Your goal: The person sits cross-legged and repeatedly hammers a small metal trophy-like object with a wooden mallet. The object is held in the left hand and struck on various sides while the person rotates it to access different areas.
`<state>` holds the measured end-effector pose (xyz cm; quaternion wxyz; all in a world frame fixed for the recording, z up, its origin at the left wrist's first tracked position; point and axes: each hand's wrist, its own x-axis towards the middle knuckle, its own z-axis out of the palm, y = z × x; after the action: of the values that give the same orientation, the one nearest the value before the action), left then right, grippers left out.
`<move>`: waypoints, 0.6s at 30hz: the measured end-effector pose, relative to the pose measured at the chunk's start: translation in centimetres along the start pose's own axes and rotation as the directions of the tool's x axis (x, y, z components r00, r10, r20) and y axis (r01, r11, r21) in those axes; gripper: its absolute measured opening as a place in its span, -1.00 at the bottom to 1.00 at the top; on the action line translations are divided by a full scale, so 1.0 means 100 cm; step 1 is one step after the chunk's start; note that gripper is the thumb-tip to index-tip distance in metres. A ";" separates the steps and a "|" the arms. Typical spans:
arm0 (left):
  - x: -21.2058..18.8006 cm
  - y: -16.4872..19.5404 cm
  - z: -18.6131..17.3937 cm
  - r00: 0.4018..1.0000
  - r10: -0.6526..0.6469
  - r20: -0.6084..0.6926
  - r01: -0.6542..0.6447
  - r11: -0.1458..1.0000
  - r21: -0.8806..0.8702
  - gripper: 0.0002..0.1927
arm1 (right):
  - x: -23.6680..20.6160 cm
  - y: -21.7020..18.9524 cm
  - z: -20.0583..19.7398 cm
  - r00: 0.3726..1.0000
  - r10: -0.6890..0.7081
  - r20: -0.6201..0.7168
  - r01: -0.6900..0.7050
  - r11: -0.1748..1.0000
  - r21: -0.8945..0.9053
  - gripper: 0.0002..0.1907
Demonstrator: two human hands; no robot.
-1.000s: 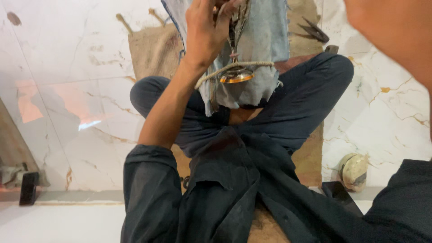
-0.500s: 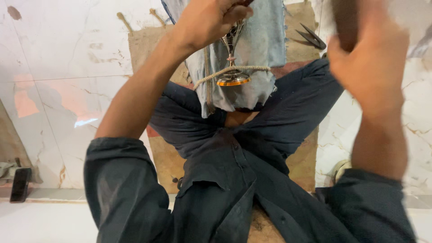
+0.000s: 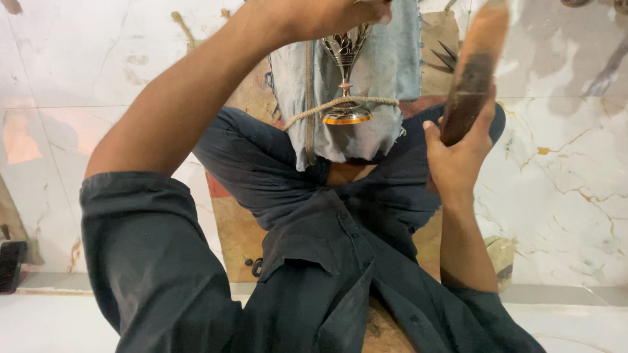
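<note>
Goblet (image 3: 345, 62), shiny metal with a gold-rimmed foot, stands on grey cloth (image 3: 392, 59) over my crossed legs, rope (image 3: 307, 114) looped round its base. From the left: a dark phone-like block (image 3: 10, 265) at the floor's left edge, then my left hand (image 3: 327, 13) clamped on the goblet's top. Scissors (image 3: 445, 57) lie beyond the cloth. My right hand (image 3: 458, 157) grips a worn wooden bat (image 3: 474, 72), raised.

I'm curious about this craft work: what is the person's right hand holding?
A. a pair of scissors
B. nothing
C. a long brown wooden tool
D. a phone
C: the right hand grips a long brown wooden tool, raised beside the metal goblet.
</note>
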<state>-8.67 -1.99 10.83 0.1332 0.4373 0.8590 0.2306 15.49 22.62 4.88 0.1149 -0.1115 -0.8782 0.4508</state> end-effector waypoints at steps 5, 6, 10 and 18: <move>0.000 -0.007 -0.001 1.000 -0.008 -0.011 0.007 0.998 -0.068 -0.69 | 0.010 -0.002 -0.004 0.997 -0.064 -0.034 0.069 0.987 0.147 0.02; -0.001 -0.010 0.001 1.000 -0.001 -0.019 0.000 0.999 -0.034 -0.69 | 0.015 -0.004 -0.003 0.996 -0.039 -0.084 0.059 0.965 0.257 0.03; 0.003 -0.024 0.014 0.990 0.122 -0.072 -0.125 0.991 -0.049 -0.73 | 0.032 -0.011 0.000 0.978 0.000 -0.210 0.078 0.930 0.360 -0.01; -0.014 -0.048 0.021 0.863 0.406 -0.300 -0.421 0.907 0.016 -0.79 | 0.062 -0.041 -0.018 0.887 -0.436 0.151 0.455 0.777 -0.435 -0.06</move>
<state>-10.30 -5.04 6.61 -0.0390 0.5680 0.7494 0.3381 9.78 23.56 9.91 0.1704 0.0848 -0.9627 0.1924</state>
